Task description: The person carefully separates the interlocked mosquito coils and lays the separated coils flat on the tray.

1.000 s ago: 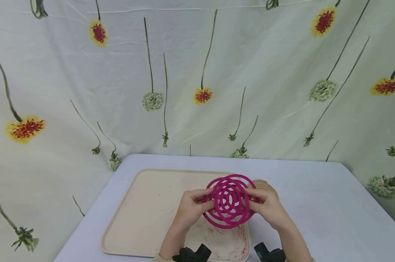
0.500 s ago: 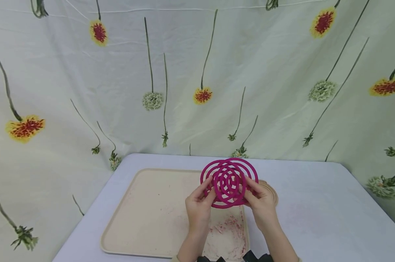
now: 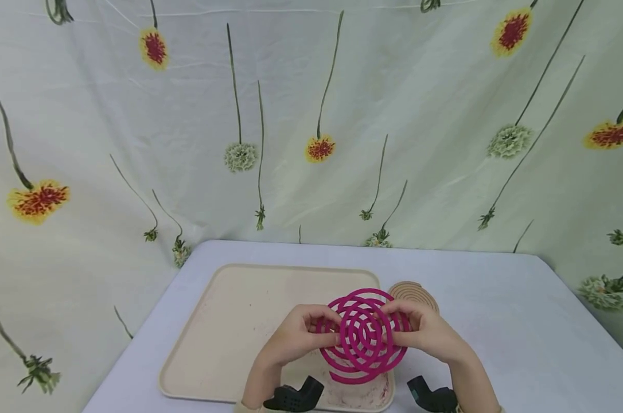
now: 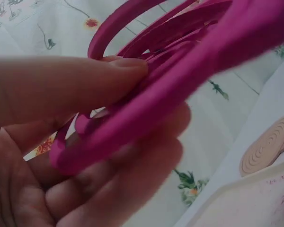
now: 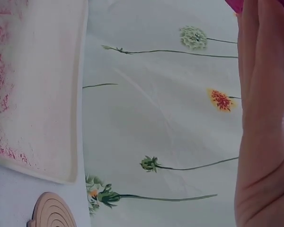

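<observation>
Both hands hold overlapping magenta mosquito coils (image 3: 345, 332) in the air above the right part of the tray; their spiral strands cross each other. At the left edge, my left hand (image 3: 296, 335) pinches strands between thumb and fingers. The left wrist view shows that thumb (image 4: 104, 78) on top of a strand (image 4: 156, 106), fingers beneath. My right hand (image 3: 430, 330) pinches the opposite edge. In the right wrist view, the right hand (image 5: 265, 104) shows from the side and its fingertips are out of sight. One loose coil end hangs low at the left.
A beige tray (image 3: 249, 332) with pink crumbs near its right side lies on the white-covered table (image 3: 507, 338). Beyond the right hand, beside the tray, lies a round tan coil (image 3: 415, 293). A floral cloth (image 3: 446, 189) hangs behind the table.
The hands rose with the magenta coils half a second ago, and are now lower and nearer the body. A loose coil end now shows at the lower left.
</observation>
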`<action>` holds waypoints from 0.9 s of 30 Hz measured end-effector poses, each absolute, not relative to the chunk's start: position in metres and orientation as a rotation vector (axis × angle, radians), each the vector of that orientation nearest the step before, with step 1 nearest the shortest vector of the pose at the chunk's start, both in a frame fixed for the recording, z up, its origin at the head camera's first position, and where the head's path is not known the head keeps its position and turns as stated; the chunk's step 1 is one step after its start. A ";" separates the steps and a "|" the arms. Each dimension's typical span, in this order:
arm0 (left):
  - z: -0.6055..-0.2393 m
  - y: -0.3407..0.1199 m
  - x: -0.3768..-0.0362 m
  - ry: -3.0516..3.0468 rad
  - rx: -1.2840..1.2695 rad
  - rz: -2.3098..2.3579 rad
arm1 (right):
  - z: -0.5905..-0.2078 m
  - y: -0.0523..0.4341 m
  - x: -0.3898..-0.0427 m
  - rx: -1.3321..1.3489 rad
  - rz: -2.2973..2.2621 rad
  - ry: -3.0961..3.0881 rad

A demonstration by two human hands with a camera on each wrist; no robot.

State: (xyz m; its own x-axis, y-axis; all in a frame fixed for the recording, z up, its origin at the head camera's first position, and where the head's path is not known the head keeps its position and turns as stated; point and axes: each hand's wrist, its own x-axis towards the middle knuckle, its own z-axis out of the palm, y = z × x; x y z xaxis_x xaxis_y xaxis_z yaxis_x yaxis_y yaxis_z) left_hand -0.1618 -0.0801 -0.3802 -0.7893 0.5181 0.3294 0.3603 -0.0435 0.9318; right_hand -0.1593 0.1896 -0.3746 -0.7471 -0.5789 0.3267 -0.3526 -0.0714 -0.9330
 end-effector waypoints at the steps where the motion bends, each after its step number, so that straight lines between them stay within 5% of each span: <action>1: -0.380 -0.079 -0.162 2.113 0.946 1.971 | -0.374 0.189 -0.159 -1.019 -1.927 2.030; 21: -0.373 -0.035 -0.151 2.269 0.391 2.550 | -0.372 0.162 -0.157 -0.797 -2.355 2.417; 27: -0.370 -0.043 -0.151 2.271 0.443 2.410 | -0.368 0.166 -0.154 -0.639 -2.253 2.374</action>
State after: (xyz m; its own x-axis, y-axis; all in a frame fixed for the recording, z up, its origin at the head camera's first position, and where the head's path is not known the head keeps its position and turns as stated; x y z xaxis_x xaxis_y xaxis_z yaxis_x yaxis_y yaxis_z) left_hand -0.1514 -0.0430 -0.3704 -0.9454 0.0353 0.3240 0.3213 -0.0654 0.9447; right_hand -0.1535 0.1656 -0.3676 -0.9087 -0.1406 0.3932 -0.4000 0.0230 -0.9162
